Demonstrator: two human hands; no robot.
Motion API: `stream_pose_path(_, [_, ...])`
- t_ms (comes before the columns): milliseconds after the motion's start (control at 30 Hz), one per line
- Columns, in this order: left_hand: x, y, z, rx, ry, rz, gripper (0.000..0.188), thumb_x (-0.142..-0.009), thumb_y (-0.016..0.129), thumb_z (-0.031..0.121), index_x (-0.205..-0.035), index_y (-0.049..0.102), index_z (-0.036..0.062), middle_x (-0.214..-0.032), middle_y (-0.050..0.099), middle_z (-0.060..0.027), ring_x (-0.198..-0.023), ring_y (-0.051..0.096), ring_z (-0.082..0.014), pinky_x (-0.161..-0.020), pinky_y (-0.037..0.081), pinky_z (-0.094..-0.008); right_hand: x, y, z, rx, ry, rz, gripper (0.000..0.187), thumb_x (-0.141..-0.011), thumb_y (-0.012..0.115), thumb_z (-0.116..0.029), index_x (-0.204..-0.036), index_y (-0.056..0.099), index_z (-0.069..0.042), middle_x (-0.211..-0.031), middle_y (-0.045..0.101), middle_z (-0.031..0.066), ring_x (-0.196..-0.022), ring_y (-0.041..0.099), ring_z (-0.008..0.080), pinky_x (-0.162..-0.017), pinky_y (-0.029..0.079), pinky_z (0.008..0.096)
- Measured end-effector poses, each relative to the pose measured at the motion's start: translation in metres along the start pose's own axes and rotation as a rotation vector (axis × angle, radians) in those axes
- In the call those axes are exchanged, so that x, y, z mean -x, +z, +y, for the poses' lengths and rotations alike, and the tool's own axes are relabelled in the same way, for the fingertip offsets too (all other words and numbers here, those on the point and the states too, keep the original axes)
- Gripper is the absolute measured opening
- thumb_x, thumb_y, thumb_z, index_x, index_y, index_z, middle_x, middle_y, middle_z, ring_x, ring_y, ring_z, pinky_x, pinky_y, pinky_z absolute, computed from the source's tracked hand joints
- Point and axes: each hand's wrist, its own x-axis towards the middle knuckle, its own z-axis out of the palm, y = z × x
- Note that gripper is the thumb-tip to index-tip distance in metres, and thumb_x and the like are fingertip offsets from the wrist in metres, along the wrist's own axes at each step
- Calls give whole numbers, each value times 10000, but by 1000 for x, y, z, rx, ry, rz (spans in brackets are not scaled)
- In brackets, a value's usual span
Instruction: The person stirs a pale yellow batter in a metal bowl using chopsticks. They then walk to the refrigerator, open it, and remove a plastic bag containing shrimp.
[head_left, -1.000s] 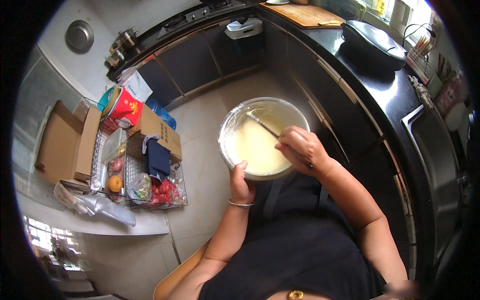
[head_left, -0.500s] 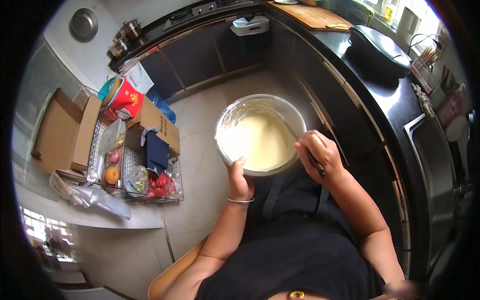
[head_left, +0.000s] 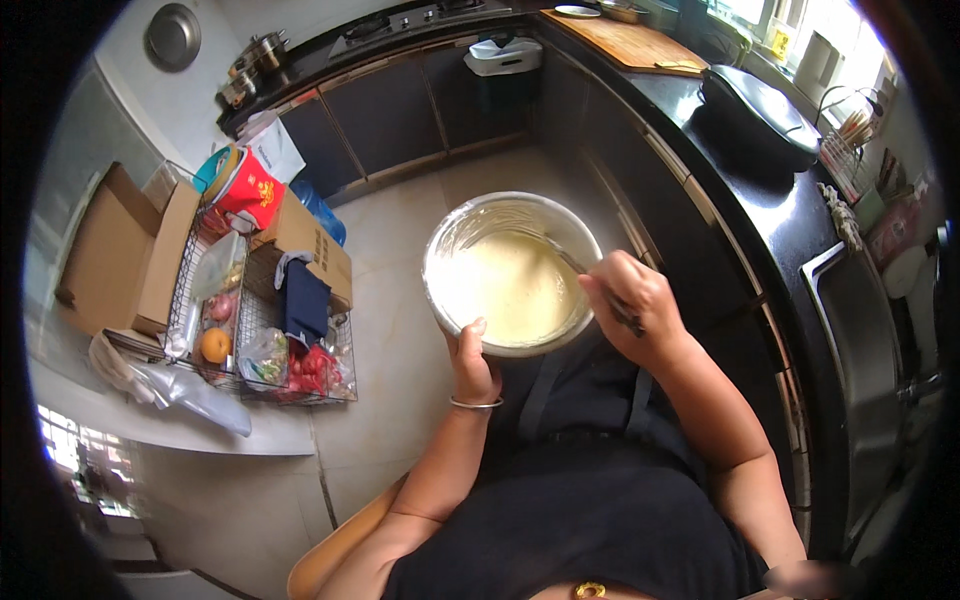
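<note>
A round metal mixing bowl (head_left: pixel 437 222) full of pale yellow batter (head_left: pixel 515 285) is held in front of my body, its inner wall smeared. My left hand (head_left: pixel 473 363) grips the near left rim, thumb over the edge and the other fingers hidden beneath. At the right rim, my right hand (head_left: pixel 638 300) is closed round a slim utensil (head_left: pixel 572 262) with a dark handle. Its shaft slants down into the bowl along the far right side. The end in the batter is hard to make out, so I cannot tell its kind.
On the left, wire baskets (head_left: pixel 245 325) hold fruit, bags and a blue cloth, with an open cardboard box (head_left: pixel 110 250) beside them. The right counter carries a black lidded appliance (head_left: pixel 765 110), a wooden board (head_left: pixel 625 42) and a sink (head_left: pixel 860 370). Dark cabinets (head_left: pixel 385 125) line the back.
The bowl sits slightly further left in the picture. My right hand has turned and shifted a little upward with the utensil, which lies at a different slant in the batter.
</note>
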Motion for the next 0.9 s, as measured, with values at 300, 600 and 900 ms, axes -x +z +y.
stream_pose_path(300, [-10, -4, 21, 147, -203, -58, 368, -790, 443, 125, -1111, 457, -55, -1064, 522, -124, -992, 496, -204, -888, 373, -309, -53, -55, 19, -399, 393, -234, 123, -821, 601, -137, -806, 594, -15, -688, 611, 65, -655, 615, 116, -587, 517, 236])
stream_pose_path(600, [-16, -14, 34, -7, -199, -147, 451, -762, 438, 130, -1174, 413, -52, -1080, 507, -137, -1016, 486, -212, -891, 382, -314, -147, -54, 46, -105, 379, -340, 275, -839, 580, -270, -763, 564, -5, -627, 599, 80, -540, 628, 152, -492, 537, 258])
stream_pose_path(900, [-21, -19, 24, -42, -169, -89, 446, -770, 411, 113, -1186, 390, -48, -1133, 470, -118, -1057, 442, -189, -902, 360, -303, -86, -62, 30, -393, 850, -383, 240, -801, 620, -239, -759, 556, -11, -620, 570, 78, -515, 615, 202, -450, 525, 292])
